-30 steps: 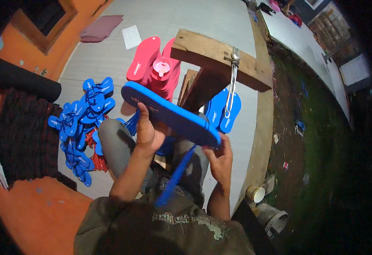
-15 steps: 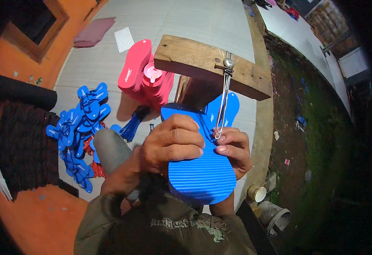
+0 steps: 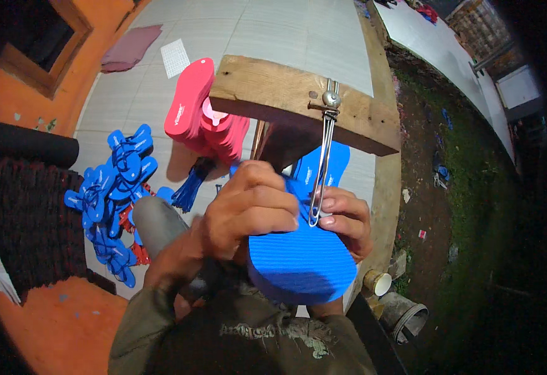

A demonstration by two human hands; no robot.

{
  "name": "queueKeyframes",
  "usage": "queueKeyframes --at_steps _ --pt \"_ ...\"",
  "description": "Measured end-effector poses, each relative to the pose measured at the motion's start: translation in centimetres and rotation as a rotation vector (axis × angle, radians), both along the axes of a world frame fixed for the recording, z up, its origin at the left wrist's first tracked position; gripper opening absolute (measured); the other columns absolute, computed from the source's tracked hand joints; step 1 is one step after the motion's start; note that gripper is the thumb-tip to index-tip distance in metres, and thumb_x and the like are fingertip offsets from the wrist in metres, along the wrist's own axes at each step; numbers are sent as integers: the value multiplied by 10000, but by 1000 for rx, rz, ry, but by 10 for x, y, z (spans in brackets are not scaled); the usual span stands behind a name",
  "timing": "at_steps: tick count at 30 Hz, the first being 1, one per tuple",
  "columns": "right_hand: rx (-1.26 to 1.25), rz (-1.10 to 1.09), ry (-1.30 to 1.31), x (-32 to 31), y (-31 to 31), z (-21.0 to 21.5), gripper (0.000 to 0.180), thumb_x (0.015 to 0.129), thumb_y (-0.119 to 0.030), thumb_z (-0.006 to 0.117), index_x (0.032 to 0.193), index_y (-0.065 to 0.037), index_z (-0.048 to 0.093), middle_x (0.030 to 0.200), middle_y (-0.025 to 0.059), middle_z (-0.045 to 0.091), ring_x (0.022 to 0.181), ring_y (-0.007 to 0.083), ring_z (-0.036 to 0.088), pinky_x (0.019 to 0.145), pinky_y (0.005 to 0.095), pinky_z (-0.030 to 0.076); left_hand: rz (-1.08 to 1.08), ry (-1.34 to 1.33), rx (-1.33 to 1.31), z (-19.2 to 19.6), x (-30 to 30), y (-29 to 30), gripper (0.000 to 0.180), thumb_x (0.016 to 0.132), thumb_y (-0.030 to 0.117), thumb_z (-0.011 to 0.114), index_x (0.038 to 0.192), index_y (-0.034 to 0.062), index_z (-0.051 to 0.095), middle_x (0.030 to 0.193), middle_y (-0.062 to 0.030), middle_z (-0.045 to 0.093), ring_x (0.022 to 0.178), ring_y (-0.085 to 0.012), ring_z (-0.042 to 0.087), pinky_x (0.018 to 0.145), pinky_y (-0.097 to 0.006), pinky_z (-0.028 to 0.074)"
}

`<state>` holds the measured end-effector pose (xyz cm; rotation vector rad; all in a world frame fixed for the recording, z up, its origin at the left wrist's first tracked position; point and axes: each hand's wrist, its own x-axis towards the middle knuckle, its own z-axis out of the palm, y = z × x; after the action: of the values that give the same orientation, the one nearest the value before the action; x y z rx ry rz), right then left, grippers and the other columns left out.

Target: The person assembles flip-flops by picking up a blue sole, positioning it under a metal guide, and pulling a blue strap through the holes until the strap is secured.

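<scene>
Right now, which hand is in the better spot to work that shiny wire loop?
Probably the right hand: its fingertips are right beside the lower end of the wire loop. The left hand is farther left, with fingers curled over the blue sole.

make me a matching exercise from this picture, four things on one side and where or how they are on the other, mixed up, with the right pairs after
Things
1. ribbed blue sole
2. metal wire loop
3. pink soles
4. white sheet

Where or how
A. fixed to the wooden beam and hanging down its front
B. lying flat on the pale floor
C. held by the left hand and right hand
D. stacked in a pile

Right pairs: 1-C, 2-A, 3-D, 4-B
</scene>
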<state>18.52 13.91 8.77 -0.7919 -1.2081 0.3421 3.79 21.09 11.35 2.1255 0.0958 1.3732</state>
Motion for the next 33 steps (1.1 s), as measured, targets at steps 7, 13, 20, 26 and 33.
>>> queueKeyframes --at_steps 7,13,20,26,33 --pt "-302 -405 -98 10 48 12 160 807 -154 602 790 0 560 693 68 588 600 123 552 547 252 439 950 97 -26 11 43 14 522 612 273 753 971 6 485 899 -161 411 838 -302 403 724 -396 343" --pt "-641 -431 -106 2 29 -19 241 810 -223 610 731 2 572 591 70 579 531 126 537 501 274 414 1059 -30 -88 -25 16 31 440 689 336 709 916 28 492 829 -137 441 801 -267 425 719 -374 352" --pt "-686 -6 -52 -63 1 -98 220 776 -162 622 912 9 592 774 105 629 727 175 598 681 275 456 517 118 -756 -127 -18 -6 257 766 236 647 812 -13 601 743 -93 610 658 -153 557 603 -280 430" --pt "-881 -170 -383 -63 -30 -94 222 823 -166 558 923 27 602 773 125 633 696 168 599 648 269 459 374 92 -989 -134 -15 -44 143 804 130 586 857 -2 573 739 -17 566 703 -88 505 645 -235 410" --pt "-1003 29 -306 -16 -103 -66 298 868 -90 456 1155 -36 511 779 111 629 658 148 592 632 272 468 111 231 -1201 -127 -64 -72 267 823 149 543 1039 25 449 666 -49 560 567 -103 520 537 -239 421"
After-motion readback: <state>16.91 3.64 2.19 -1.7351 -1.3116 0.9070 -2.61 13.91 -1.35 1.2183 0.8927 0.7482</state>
